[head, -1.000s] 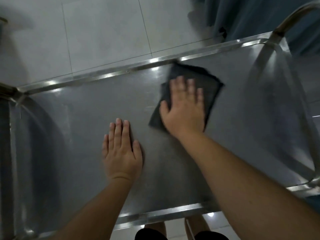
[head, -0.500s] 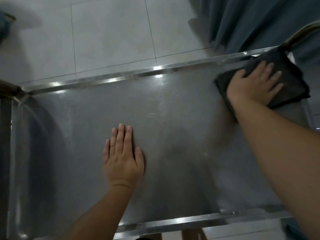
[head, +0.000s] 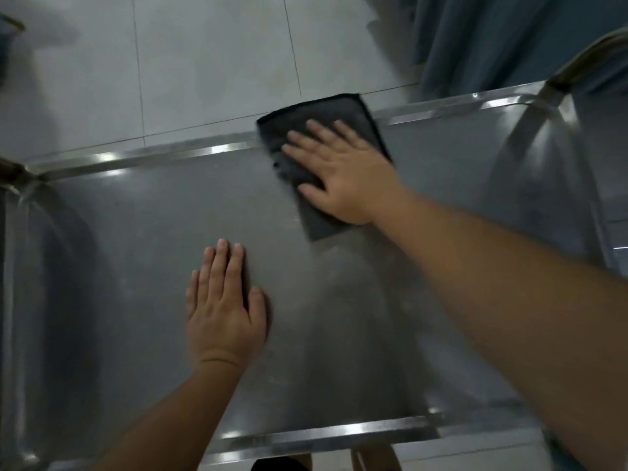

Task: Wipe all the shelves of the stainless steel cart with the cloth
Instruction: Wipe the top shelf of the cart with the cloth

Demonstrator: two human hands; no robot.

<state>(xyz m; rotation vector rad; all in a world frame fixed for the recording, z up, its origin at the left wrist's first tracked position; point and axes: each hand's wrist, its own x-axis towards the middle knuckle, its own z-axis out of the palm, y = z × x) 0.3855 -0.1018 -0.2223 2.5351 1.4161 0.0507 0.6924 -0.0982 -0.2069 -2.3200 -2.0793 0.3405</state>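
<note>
The right hand (head: 343,171) lies flat, fingers straight, pressing the dark cloth (head: 306,130) onto the top shelf (head: 142,239) of the cart, at the far rim (head: 163,156), with the cloth's far edge hanging past it. The left hand (head: 224,304) rests flat and relaxed on the steel, holding nothing. The risk, as I judge it: one more outward push could slide the cloth off the edge onto the floor tiles (head: 210,69) (nothing grips it). Half a second ago the cloth sat in the far right corner by the handle (head: 584,59); it has swept left along the rim, while the left hand has stayed put.
</note>
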